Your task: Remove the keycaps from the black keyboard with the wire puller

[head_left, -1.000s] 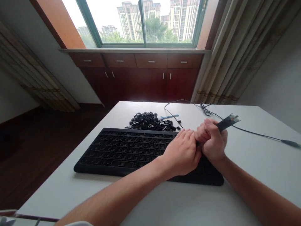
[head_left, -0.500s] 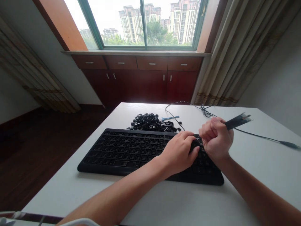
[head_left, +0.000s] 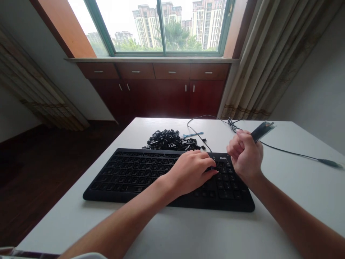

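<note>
A black keyboard (head_left: 161,203) lies across the white table, its left and middle parts showing bare key sockets while keycaps cover the number pad at the right. My left hand (head_left: 188,172) is over the right half of the keyboard, palm down, thumb and fingers closed round a small black keycap (head_left: 211,168) that is partly hidden. Raised above the keyboard's right end, my right hand (head_left: 246,154) is a fist round a dark-handled keycap puller (head_left: 262,131). Thin wire ends show below this fist, close to the number pad.
Behind the keyboard is a heap of loose black keycaps (head_left: 168,139). A slim blue tool (head_left: 193,135) lies beside it. The black cable (head_left: 291,153) runs across the back and right of the white table (head_left: 188,233). Cabinets (head_left: 161,90) stand under the window.
My left hand has moved left, away from the right hand, uncovering the number pad. My right fist stays near the same place, with the puller tilted slightly more upward.
</note>
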`<state>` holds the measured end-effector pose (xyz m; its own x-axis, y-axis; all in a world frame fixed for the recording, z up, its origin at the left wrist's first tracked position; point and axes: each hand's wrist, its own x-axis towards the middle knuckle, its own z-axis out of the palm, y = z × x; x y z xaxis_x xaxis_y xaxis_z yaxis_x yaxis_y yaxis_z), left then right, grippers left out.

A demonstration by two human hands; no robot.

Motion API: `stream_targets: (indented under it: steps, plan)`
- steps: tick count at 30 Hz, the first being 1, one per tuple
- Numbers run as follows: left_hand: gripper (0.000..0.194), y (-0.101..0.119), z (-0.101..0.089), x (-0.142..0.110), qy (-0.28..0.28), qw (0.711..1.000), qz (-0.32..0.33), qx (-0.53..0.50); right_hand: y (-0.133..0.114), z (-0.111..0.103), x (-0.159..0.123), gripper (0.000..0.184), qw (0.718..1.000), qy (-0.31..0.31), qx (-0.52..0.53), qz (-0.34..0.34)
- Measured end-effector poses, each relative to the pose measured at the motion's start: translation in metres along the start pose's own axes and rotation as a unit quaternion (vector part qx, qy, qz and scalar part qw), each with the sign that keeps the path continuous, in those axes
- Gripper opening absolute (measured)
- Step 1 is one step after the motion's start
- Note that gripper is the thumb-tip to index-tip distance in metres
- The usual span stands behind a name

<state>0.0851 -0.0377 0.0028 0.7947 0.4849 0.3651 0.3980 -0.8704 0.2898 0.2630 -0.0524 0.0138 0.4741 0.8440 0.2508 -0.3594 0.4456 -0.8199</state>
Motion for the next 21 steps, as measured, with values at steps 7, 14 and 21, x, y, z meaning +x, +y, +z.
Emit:
stream_targets:
  steps: [7,14,21]
  plan:
    - [0.016,-0.017,-0.011,0.000,0.061,0.997,-0.024,0.037,0.002,-0.002,0.004,0.044,0.999,-0.004,-0.021,0.032]
    - [0.020,-0.046,-0.023,-0.008,0.058,0.972,-0.155,0.168,0.003,-0.005,0.006,0.048,0.990,-0.061,-0.069,0.106]
    - [0.020,-0.041,-0.020,-0.006,0.071,0.977,-0.132,0.149,-0.002,-0.004,0.008,0.048,0.981,-0.086,-0.106,0.137]
